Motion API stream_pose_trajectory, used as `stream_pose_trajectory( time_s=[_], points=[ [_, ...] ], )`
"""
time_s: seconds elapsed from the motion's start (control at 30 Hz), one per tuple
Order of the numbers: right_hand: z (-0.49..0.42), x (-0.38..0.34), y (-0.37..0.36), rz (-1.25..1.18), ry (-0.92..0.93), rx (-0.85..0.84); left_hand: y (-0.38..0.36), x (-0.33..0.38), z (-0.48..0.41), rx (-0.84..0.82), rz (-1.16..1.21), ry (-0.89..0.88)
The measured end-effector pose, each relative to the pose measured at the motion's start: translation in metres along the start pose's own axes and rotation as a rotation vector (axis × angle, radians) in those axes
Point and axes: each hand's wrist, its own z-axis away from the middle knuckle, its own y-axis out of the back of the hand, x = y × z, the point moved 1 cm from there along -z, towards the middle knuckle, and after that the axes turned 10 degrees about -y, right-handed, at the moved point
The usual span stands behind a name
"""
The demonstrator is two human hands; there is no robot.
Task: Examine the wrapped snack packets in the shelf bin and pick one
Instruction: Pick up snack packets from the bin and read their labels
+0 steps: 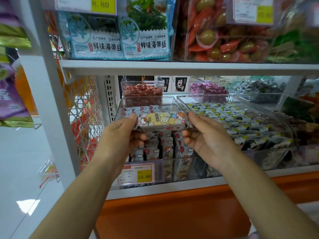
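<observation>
A wrapped snack packet [162, 120] with cartoon children and a yellow patch is held level above a clear shelf bin [170, 100]. My left hand [124, 133] pinches its left end between thumb and fingers. My right hand [202, 133] pinches its right end the same way. Several more packets of the same print [166, 149] stand packed in the bin below the held one.
A price tag reading 15.80 [136, 173] hangs on the bin's front. Beside it on the right is a clear bin of grey and yellow packets [241, 121]. Small bins of red [142, 91] and purple sweets [206, 88] stand behind. The upper shelf edge [172, 66] runs close above.
</observation>
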Motion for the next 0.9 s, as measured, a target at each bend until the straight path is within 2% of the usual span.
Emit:
stream_pose_trajectory(
  time_s=[0.2, 0.37, 0.5, 0.73, 0.8, 0.9],
  points=[
    [-0.001, -0.001, 0.000, -0.142, -0.070, -0.011, 0.002, 0.000, 0.000, -0.015, 0.134, 0.096],
    [-0.004, -0.001, 0.006, -0.117, -0.024, -0.004, 0.002, 0.004, -0.002, -0.098, 0.270, 0.141],
    [-0.006, -0.001, 0.010, -0.058, 0.045, -0.032, 0.004, 0.005, 0.000, -0.175, 0.208, 0.095],
    [-0.007, 0.001, 0.013, 0.370, 0.300, 0.122, 0.005, 0.008, 0.001, -0.254, 0.118, 0.064],
    [-0.007, 0.002, 0.011, 0.371, 0.307, 0.114, 0.005, 0.007, 0.002, -0.230, 0.024, 0.017],
    [-0.005, 0.002, 0.007, 0.216, 0.252, 0.039, 0.005, 0.005, 0.001, -0.217, -0.017, -0.005]
  ],
)
